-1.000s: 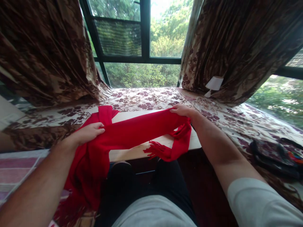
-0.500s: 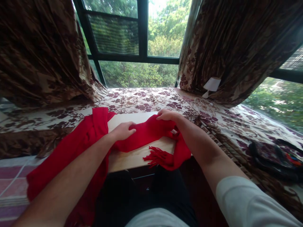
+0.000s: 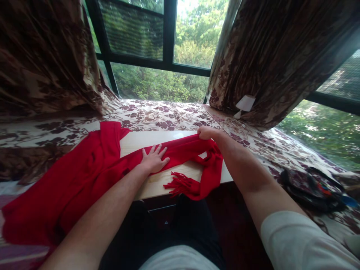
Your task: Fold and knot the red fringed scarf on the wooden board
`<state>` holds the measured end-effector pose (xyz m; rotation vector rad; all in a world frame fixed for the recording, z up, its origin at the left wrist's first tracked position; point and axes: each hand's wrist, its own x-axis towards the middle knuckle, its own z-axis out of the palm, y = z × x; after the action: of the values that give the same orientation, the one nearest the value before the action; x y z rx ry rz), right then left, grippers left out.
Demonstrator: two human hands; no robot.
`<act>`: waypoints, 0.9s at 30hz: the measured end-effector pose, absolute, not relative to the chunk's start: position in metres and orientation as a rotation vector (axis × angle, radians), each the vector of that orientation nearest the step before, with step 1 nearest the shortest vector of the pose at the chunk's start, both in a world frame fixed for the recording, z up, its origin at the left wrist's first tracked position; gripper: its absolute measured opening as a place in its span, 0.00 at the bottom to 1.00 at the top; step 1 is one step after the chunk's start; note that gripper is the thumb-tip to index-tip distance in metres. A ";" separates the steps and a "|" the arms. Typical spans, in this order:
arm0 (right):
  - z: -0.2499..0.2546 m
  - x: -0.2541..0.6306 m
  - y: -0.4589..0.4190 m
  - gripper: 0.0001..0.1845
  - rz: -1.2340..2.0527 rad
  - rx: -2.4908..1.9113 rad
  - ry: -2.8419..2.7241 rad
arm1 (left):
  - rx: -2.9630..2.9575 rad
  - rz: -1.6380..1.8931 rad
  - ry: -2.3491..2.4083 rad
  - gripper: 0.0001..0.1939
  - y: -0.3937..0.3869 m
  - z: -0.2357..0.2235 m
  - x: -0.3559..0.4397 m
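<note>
A long red scarf [image 3: 180,150] lies across a pale wooden board [image 3: 153,187]. My left hand [image 3: 154,159] rests flat on the middle stretch of it, fingers spread. Farther right, my right hand [image 3: 207,132] is closed on the scarf's upper edge. From there the cloth bends back toward me, and its fringed end lies on the board near the front edge. To the left the scarf spreads wide and wrinkled off the board, partly hidden behind my left forearm. A small white patch shows at the fold by my right hand.
Floral cloth [image 3: 165,112] covers the ledge behind the board. A small white lamp [image 3: 245,103] stands at the back right, before a patterned curtain [image 3: 270,56]. At far right lies a black bag [image 3: 306,191]. Windows [image 3: 157,82] rise at the back.
My left hand has opened and now presses flat on the scarf. My right hand has moved right, and the stretch between the hands is straighter. The view has shifted slightly.
</note>
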<state>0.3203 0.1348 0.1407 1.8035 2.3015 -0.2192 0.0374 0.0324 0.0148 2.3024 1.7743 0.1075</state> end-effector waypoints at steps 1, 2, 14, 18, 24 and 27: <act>0.141 0.326 0.134 0.17 -0.194 1.793 2.284 | 2.301 0.115 1.769 0.40 0.033 0.015 0.037; 0.142 0.330 0.134 0.17 -0.167 1.778 2.273 | 2.299 0.122 1.762 0.40 0.033 0.015 0.036; 0.170 0.363 0.102 0.10 -1.448 1.873 2.336 | 2.303 0.175 1.741 0.40 0.035 0.012 0.035; 0.183 0.345 0.082 0.22 -2.058 1.329 2.611 | 2.307 0.175 1.741 0.40 0.038 0.008 0.033; 0.166 0.293 0.070 0.16 -1.745 1.384 2.790 | 2.166 0.574 1.778 0.37 0.033 0.029 0.042; 0.151 0.270 0.068 0.13 -1.622 1.976 2.838 | 1.943 1.180 1.787 0.22 0.011 0.056 0.062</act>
<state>0.2696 0.0678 0.1514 1.9763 2.8382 -1.6219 0.0625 0.0113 0.0565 1.9429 1.7869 1.1797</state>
